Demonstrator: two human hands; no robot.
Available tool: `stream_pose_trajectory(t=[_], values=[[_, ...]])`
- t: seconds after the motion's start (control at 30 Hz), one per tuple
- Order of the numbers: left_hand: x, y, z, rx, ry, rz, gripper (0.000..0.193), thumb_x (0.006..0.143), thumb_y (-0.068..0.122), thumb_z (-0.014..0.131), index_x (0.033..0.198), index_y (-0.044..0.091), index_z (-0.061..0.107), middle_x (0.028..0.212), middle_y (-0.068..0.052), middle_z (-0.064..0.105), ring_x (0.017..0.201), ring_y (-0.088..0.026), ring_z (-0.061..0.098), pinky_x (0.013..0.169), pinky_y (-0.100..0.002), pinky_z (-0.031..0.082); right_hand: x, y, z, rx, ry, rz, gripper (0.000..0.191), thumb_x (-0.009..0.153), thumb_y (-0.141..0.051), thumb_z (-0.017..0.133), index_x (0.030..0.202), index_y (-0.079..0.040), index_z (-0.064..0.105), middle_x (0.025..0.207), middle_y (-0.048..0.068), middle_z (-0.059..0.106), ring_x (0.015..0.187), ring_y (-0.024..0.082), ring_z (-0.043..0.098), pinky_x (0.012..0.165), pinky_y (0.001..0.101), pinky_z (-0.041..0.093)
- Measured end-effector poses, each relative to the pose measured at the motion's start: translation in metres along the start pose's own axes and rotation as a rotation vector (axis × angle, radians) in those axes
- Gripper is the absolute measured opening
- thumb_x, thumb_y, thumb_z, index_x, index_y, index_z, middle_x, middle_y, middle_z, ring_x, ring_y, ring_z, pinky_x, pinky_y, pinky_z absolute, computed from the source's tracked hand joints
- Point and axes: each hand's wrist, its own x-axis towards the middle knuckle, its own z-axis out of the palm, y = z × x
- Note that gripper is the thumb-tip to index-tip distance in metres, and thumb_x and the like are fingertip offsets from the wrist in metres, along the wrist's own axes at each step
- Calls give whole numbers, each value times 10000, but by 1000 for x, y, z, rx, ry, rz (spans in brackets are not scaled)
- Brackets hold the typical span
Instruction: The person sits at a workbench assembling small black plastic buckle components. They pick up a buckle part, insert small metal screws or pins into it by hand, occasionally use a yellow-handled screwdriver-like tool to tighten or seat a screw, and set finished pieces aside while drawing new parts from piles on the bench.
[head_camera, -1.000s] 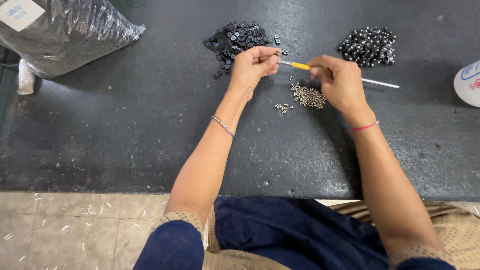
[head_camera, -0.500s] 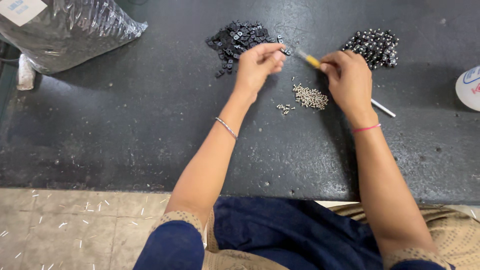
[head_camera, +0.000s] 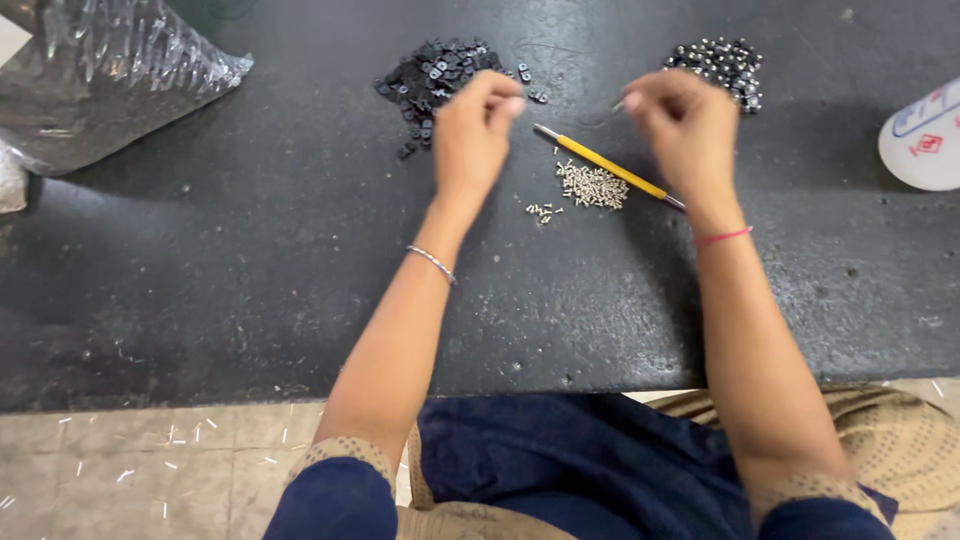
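Hands raised over the table (head_camera: 200, 300): left hand (head_camera: 475, 125) pinches what looks like a small black part, right hand (head_camera: 685, 120) pinches something tiny I cannot make out. Between and below them lie the screwdriver (head_camera: 605, 165) and screws (head_camera: 592, 186). Beyond the left hand, black parts (head_camera: 435, 75); beyond the right, finished pieces (head_camera: 725, 62), the smaller heap, so much seems left.

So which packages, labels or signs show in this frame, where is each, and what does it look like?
Crinkled clear plastic bag: top left corner of the dark worktable, bulging, shiny, grey-looking contents.
White rounded container: right edge of the table, cut off by the frame, bearing a blue outlined label and a small red mark.
No screens or signs.
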Motion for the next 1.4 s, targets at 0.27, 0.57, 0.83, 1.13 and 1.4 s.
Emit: stream_pose_trajectory(t=[0.27, 0.57, 0.83, 1.13, 1.4], values=[[4, -15, -34, 449, 86, 86, 244, 769, 18, 797, 990, 118, 769, 1046, -63, 670, 1001, -317, 596, 852, -435, 524, 13, 33, -52, -91, 292, 9, 188, 1031, 125, 615, 1144, 41, 741, 936, 69, 758, 794, 83, 708, 686, 227, 589], [2, -21, -24, 429, 60, 87, 102, 777, 29, 811, 826, 82, 740, 953, -90, 662, 959, -318, 643, 808, -449, 529, -3, -26, 6, -125, -139, -148, 94, 1015, -47, 744, 1104, -21, 759, 996, 94, 746, 884, 155, 703, 799, 299, 551], [4, -23, -27, 337, 48, -33, 83, 867, -18, 711, 841, 60, 717, 953, -111, 659, 890, -296, 692, 765, -436, 538, -13, -53, 26, -333, -265, -281, 120, 951, -67, 761, 1065, -96, 783, 959, 97, 683, 877, 311, 656, 767, 402, 509], [8, -19, -35, 403, 81, 110, 93, 795, 26, 780, 841, 107, 773, 917, -81, 669, 922, -308, 638, 783, -438, 523, -10, -33, 16, -529, -110, -304, 165, 933, -3, 729, 1054, -100, 789, 1106, 89, 702, 1018, 329, 625, 881, 419, 519], [1, -10, -25, 440, -5, 149, 158, 708, 35, 827, 827, 130, 785, 926, -45, 656, 954, -268, 608, 798, -401, 539, -13, -44, 37, -325, -274, -376, 202, 949, -20, 719, 1122, -106, 777, 1094, 88, 709, 1017, 304, 669, 878, 403, 537]])
